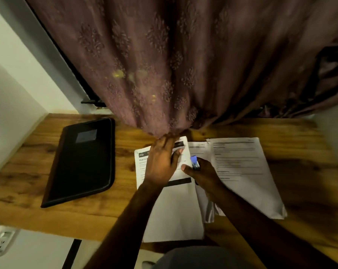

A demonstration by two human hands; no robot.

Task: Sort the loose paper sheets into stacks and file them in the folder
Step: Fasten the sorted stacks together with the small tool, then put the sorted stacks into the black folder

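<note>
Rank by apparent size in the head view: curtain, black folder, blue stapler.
1. curtain, largest by far
2. black folder
3. blue stapler, smallest, partly hidden in the right hand

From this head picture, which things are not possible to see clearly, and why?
- Text on the paper sheets: blurred, too small.
- Sheet under the left hand: middle hidden by the hand.
- Small blue object held by the right hand: mostly covered by its fingers.
- Folder: closed, inside unseen.
</note>
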